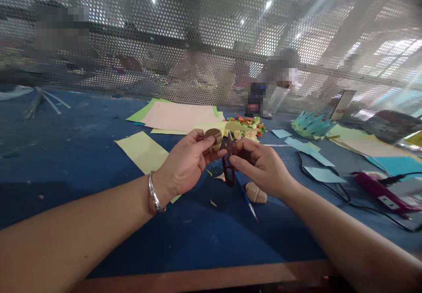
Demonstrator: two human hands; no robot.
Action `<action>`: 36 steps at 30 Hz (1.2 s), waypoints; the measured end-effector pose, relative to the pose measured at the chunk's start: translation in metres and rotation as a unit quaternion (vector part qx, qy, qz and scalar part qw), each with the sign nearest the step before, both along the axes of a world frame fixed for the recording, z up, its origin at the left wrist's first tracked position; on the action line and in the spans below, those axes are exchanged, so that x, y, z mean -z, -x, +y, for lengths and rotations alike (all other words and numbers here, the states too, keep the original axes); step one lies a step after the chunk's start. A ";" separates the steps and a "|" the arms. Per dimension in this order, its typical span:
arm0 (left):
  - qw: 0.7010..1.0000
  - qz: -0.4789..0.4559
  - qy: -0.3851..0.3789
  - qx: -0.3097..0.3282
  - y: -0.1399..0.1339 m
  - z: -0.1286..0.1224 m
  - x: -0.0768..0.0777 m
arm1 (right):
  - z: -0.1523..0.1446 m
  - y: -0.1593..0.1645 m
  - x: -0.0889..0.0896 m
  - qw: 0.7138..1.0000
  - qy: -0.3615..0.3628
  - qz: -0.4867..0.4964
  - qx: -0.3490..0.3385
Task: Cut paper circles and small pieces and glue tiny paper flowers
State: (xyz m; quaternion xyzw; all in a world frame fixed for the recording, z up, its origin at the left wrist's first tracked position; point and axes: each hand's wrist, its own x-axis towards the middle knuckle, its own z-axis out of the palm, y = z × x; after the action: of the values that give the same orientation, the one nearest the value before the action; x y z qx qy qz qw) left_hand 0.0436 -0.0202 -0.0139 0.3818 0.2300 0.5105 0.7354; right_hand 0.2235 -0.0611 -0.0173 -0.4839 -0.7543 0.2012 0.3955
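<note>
My left hand (187,161), with a silver bangle at its wrist, pinches a small round olive-yellow piece (213,135) that looks like paper. Close to its right edge is a pair of dark thread snips (228,170), blades pointing up and slightly apart. My right hand (260,163) has its fingers closed around the snips. Below both hands, a thin blue paintbrush (245,196) lies on the table beside a wrapped brownish lump (256,193) and small paper scraps (213,203).
A pale yellow sheet (141,150) lies left, stacked pink and green sheets (181,115) behind. Orange-green paper flowers (250,126) and a blue-green spiky paper piece (311,125) stand farther back. Right are blue slips (325,174), black cable (343,196) and a purple power strip (385,194). Perforated metal screen (204,64) borders the back.
</note>
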 end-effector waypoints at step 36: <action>0.997 0.076 -0.008 -0.006 0.005 -0.002 0.005 | 0.000 0.014 0.010 0.906 0.198 0.365 -0.075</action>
State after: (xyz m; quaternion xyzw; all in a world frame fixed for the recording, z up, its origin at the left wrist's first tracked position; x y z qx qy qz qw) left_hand 0.0386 -0.0221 -0.0189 0.4239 0.2836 0.4863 0.7095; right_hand 0.2098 -0.0608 -0.0271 -0.3867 -0.5357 0.5385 0.5230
